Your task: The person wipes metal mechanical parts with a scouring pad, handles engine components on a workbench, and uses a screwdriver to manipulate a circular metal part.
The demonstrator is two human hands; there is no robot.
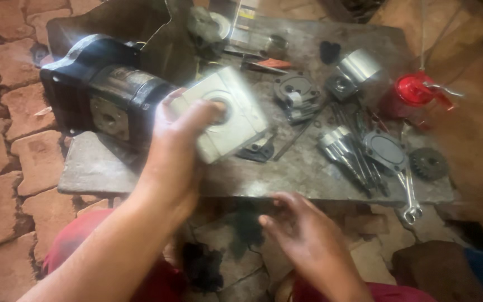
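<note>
Head view — A: Where is the metal block [227, 114] lying?
B: The left hand [177, 142] is gripping it against the black pump [99, 89], long axis running left along the desk [286, 173].
A: And the right hand [303, 229]?
B: Hovering open and empty, nearer the desk edge.

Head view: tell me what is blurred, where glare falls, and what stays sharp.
Head view: the pale metal block in the left hand is smeared by motion; the right hand is soft at the bench edge; glare brightens the shiny cylinder; the gear and spanner read fairly sharp; corners fall into shadow.
</note>
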